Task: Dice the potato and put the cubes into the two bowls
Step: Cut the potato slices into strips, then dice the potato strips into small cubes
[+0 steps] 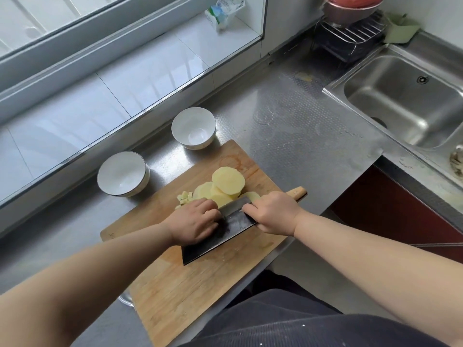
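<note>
R grip (pixel 271 212) wraps cleaver (pixel 220 231) handle, L grip (pixel 194 222) curled on potato slices (pixel 226 186) just beyond blade.

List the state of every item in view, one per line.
near bowl: upright, empty
far bowl: upright, empty
potato slices: stacked on the cutting board, uncut
potato cubes: few, on the board
cleaver: gripped by right hand, blade on board
left hand: fingers curled, beside the blade
sink: empty
</note>
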`<state>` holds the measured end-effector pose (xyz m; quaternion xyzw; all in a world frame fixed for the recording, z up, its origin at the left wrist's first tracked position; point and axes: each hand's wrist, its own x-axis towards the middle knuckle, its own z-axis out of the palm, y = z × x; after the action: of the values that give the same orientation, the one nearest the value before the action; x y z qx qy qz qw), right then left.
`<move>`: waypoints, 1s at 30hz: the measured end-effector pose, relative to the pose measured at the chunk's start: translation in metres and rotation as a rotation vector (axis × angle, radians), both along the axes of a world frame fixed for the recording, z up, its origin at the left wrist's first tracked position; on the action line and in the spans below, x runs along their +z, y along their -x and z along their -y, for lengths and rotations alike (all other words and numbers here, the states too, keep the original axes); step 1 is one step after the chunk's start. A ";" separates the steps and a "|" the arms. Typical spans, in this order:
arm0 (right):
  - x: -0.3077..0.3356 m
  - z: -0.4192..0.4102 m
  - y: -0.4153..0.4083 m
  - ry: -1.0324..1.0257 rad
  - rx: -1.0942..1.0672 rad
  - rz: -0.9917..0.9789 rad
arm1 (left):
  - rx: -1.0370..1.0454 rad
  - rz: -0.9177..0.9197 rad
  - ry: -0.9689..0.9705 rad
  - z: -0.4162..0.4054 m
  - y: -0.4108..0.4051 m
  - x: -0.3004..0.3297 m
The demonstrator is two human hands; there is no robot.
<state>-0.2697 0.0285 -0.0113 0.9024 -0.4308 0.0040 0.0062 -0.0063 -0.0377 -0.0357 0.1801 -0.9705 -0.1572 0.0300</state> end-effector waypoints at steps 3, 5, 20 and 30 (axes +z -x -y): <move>0.001 0.005 0.003 0.035 0.006 0.017 | 0.042 -0.005 0.055 0.008 -0.006 -0.002; -0.001 0.007 0.007 0.042 0.019 0.034 | 0.072 0.022 0.059 0.011 -0.009 -0.005; -0.011 0.020 0.028 0.045 0.045 0.095 | 0.430 0.139 0.013 0.018 0.009 0.007; -0.021 0.018 0.023 0.026 0.038 0.129 | 0.386 0.368 -0.219 0.012 0.025 0.008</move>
<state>-0.2931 0.0101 -0.0325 0.9081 -0.4131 0.0679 -0.0097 -0.0315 -0.0495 -0.0282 0.3892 -0.8846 -0.2174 -0.1367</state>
